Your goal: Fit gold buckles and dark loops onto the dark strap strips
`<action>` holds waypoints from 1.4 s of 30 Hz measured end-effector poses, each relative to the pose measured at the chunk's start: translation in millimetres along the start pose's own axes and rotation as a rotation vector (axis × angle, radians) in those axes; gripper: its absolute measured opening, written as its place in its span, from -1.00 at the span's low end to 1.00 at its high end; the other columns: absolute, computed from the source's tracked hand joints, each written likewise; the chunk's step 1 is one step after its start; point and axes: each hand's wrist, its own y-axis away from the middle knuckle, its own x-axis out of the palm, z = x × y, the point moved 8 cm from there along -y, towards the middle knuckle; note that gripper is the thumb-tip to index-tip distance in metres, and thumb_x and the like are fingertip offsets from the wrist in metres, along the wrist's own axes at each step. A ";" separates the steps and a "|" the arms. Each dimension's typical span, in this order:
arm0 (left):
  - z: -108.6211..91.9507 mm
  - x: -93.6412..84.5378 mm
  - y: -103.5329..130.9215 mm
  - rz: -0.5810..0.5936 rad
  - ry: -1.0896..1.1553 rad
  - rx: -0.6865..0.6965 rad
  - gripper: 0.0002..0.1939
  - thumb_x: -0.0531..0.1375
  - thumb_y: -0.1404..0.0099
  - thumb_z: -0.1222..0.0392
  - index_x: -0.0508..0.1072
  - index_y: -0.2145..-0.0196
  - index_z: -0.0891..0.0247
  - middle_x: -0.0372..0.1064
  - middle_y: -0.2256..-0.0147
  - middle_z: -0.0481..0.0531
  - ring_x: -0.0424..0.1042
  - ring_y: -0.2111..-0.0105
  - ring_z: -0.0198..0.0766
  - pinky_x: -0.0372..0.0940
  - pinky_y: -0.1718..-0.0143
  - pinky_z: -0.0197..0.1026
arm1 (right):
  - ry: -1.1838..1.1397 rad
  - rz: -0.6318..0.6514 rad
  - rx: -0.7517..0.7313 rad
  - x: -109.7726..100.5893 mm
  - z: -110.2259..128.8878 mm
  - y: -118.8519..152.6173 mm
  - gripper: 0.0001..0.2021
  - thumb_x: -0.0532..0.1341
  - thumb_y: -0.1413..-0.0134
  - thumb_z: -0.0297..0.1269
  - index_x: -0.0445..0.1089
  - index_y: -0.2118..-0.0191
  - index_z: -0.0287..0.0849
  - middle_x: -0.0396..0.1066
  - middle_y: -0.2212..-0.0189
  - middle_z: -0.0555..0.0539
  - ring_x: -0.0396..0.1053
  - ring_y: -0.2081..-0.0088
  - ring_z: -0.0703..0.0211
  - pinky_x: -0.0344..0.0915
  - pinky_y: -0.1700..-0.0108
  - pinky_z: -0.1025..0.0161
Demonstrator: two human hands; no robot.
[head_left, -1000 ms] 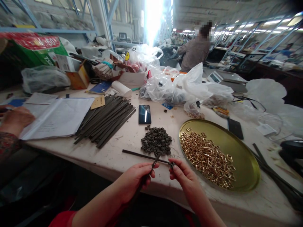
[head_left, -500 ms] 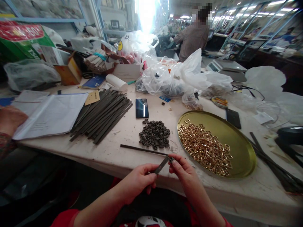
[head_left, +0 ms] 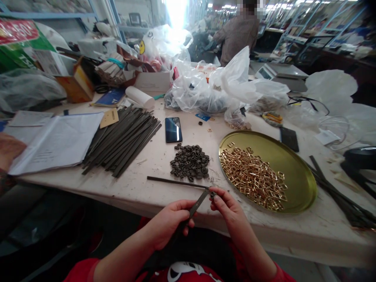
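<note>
My left hand (head_left: 170,221) grips a thin dark strap (head_left: 199,203) that slants up to the right. My right hand (head_left: 226,205) pinches a small dark loop (head_left: 212,194) at the strap's upper tip. Both hands hover at the table's near edge. Just beyond them a second dark strap (head_left: 176,182) lies flat on the table, and behind it sits a pile of dark loops (head_left: 190,162). To the right a round gold tray (head_left: 296,172) holds several gold buckles (head_left: 252,178).
A bundle of dark straps (head_left: 123,139), a phone (head_left: 173,129), open papers (head_left: 55,141) and plastic bags (head_left: 217,92) lie on the white table (head_left: 141,192). Another person's hand (head_left: 10,149) rests at the left edge. A person (head_left: 239,33) stands far behind.
The view has tilted down, so the table sits higher in the frame. My hands stay close together on the strap and loop, the strap's tip now right at my right fingers.
</note>
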 end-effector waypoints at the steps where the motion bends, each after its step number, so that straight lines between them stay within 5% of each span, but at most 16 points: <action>1: -0.3 -0.7 0.4 -0.010 -0.018 0.006 -0.53 0.03 -0.03 0.39 0.37 0.05 0.30 0.28 0.40 -0.02 0.22 0.54 -0.44 0.10 0.59 -0.42 | 0.001 -0.004 -0.002 -0.4 -0.4 -0.1 -0.59 0.20 0.07 0.02 0.37 0.16 -0.15 0.32 0.46 0.02 0.27 0.43 0.25 0.25 0.30 0.28; 8: -27.6 -10.6 6.3 -0.101 -0.424 0.279 -0.67 0.06 -0.22 0.10 0.41 0.10 0.25 0.31 0.40 -0.03 0.14 0.55 -0.43 0.04 0.57 -0.38 | -0.087 0.010 0.036 1.4 -0.8 1.6 -0.59 0.26 0.14 0.01 0.38 0.18 -0.14 0.36 0.42 0.00 0.30 0.39 0.23 0.28 0.28 0.26; 15: -13.7 -0.7 10.3 0.101 -0.061 -0.019 -0.71 0.02 -0.18 0.22 0.37 0.18 0.38 0.28 0.56 -0.07 0.09 0.73 -0.52 -0.06 0.72 -0.44 | -0.115 0.047 0.059 7.4 -2.2 5.1 -0.58 0.26 0.14 0.03 0.37 0.22 -0.18 0.36 0.47 -0.01 0.30 0.43 0.22 0.26 0.32 0.25; 30: 0.8 1.9 11.0 0.097 0.137 -0.064 -0.75 0.04 -0.03 0.39 0.43 0.33 0.39 0.29 0.53 -0.04 0.10 0.71 -0.52 -0.01 0.73 -0.44 | -0.082 0.048 0.078 8.9 -13.7 7.6 -0.56 0.26 0.15 0.06 0.36 0.20 -0.17 0.39 0.43 -0.04 0.31 0.42 0.19 0.26 0.28 0.20; 42: 20.6 -5.6 4.1 0.164 0.525 -0.201 -0.67 0.07 -0.12 0.40 0.38 0.13 0.45 0.27 0.38 0.02 0.22 0.59 -0.52 0.07 0.69 -0.51 | -0.136 0.072 0.151 12.4 -28.8 8.8 -0.65 0.28 0.12 0.00 0.33 0.25 -0.11 0.43 0.29 -0.02 0.36 0.38 0.24 0.28 0.23 0.25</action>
